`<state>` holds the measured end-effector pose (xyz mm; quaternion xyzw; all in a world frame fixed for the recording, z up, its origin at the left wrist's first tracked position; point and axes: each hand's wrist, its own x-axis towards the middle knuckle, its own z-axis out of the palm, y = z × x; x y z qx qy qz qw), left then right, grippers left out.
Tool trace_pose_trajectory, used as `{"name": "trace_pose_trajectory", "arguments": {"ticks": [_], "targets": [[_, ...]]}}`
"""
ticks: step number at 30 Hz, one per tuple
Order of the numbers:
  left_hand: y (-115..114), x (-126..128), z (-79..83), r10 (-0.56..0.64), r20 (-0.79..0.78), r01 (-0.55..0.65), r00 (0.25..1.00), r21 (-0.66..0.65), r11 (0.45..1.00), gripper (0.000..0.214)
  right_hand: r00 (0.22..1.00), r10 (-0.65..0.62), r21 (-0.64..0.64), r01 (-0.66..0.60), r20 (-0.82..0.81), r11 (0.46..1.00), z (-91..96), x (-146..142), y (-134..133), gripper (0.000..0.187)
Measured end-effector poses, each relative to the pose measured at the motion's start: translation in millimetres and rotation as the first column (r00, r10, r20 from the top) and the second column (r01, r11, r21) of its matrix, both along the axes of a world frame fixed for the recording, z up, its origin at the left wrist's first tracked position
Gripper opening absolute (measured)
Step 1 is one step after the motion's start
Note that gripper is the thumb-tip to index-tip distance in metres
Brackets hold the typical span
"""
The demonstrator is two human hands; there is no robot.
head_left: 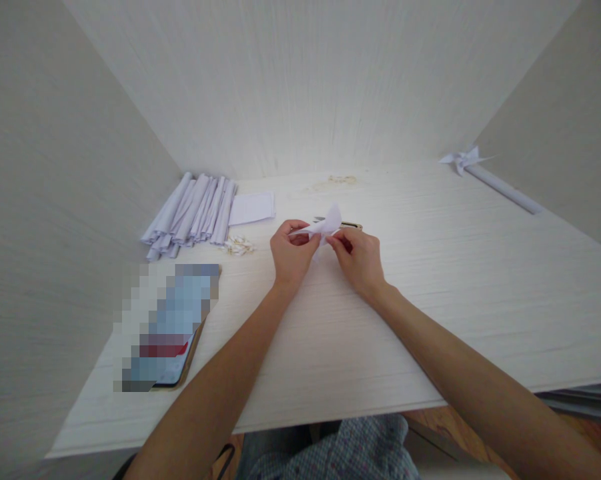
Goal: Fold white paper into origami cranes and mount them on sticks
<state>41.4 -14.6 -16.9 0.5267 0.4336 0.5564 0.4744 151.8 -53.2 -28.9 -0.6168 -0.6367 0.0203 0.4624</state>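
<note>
A white paper pinwheel (333, 217) with curved, folded blades is held over the middle of the table. My left hand (294, 257) is closed on its left side, thumb on top. The fingertips of my right hand (361, 263) pinch at its right edge; whether they grip a blade or some small part there is hidden. Just behind the pinwheel lies a slim cutting tool (353, 225) with a pointed metal blade and a yellowish handle, partly covered by the paper and my right hand.
Rolled paper tubes (195, 210) are piled at the left, beside flat paper squares (253, 207). Small white-tipped pieces (239, 246) and thin tan bits (343, 179) lie loose. A phone (173, 373) rests front left. Another pinwheel (464, 160) on a paper tube (505, 189) lies by the right wall.
</note>
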Motion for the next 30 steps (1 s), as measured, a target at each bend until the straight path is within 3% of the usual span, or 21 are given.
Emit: {"name": "trace_pose_trajectory", "arguments": {"ticks": [30], "targets": [[-0.3,-1.0,-1.3,-0.030,-0.018,0.031,0.999,0.052,0.998,0.023,0.999,-0.007,-0.028,0.005,-0.050,1.000,1.5,0.1,0.4,0.018]]}}
